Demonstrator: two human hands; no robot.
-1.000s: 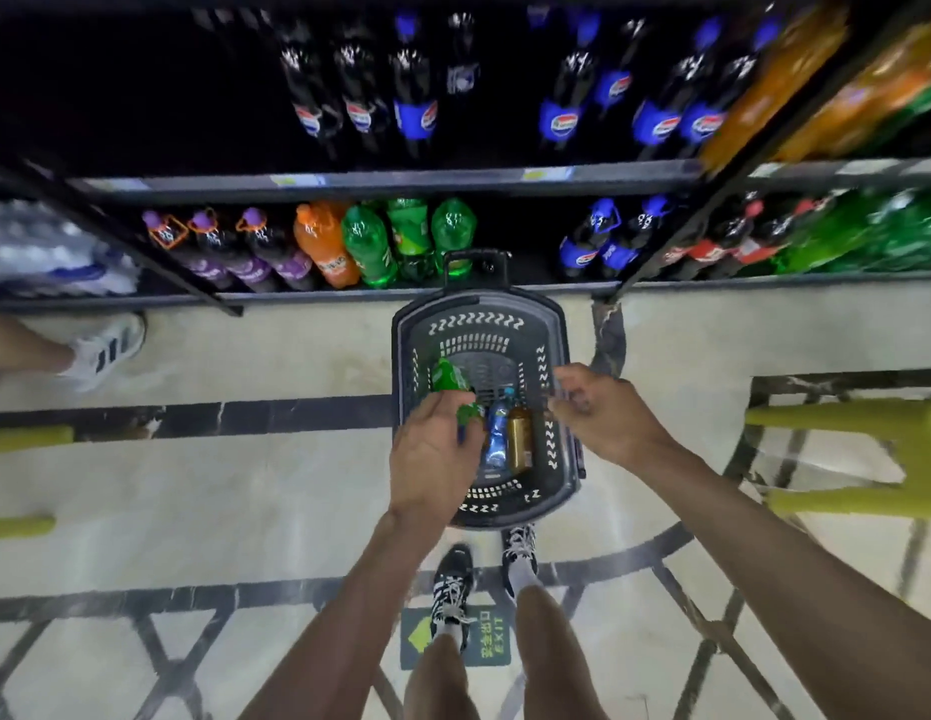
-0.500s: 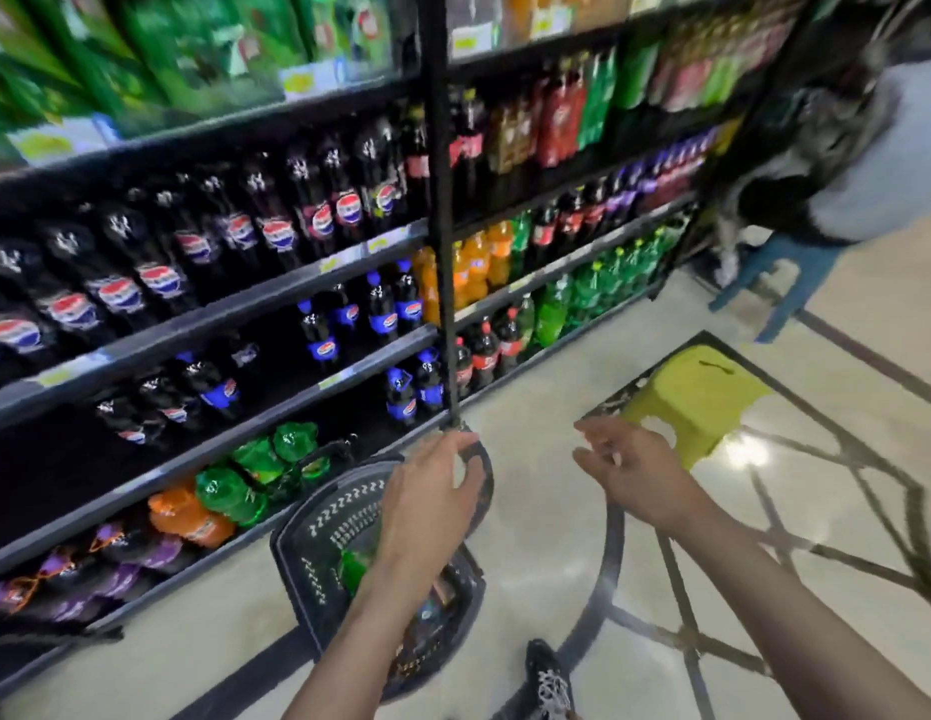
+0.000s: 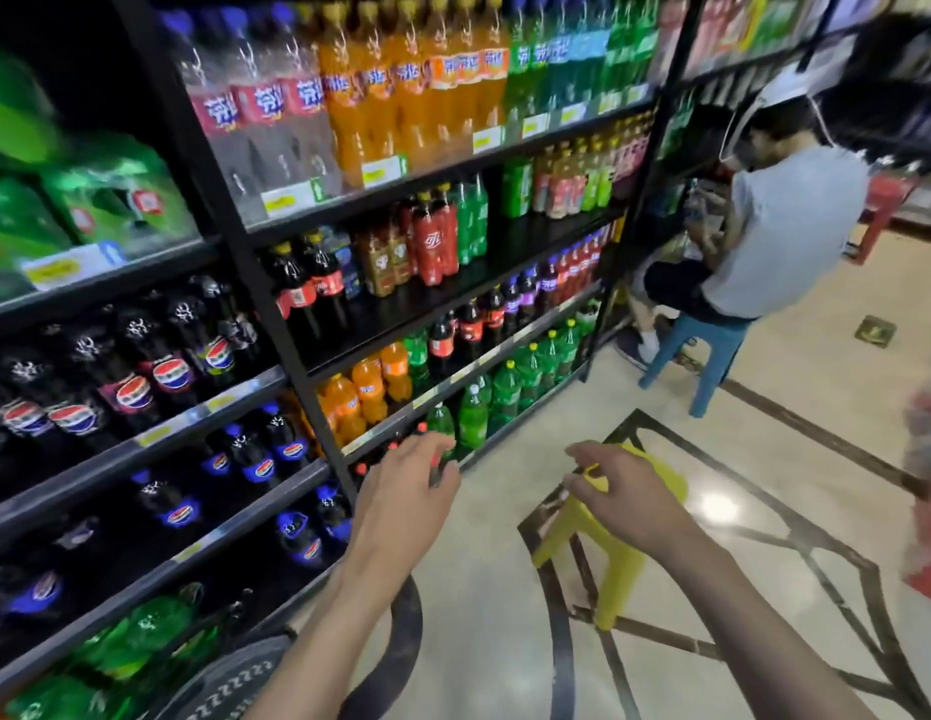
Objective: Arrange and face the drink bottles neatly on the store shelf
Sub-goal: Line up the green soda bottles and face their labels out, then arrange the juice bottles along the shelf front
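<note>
Both your hands are empty with fingers loosely spread, the left hand [image 3: 401,501] just in front of the low green soda bottles [image 3: 474,415] at the near end of the black shelf [image 3: 385,428], the right hand [image 3: 627,491] over the yellow stool [image 3: 616,569] to the right. Reaching in from this slanted angle, you could tip the front green bottle into its neighbours or off the shelf edge. Mind the basket [image 3: 229,678] near your feet and the stool: stepping closer could catch either.

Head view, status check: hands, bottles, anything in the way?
Left hand open, empty, near green bottles. Right hand open, over yellow stool. No bottle held. Basket below left arm.
</note>
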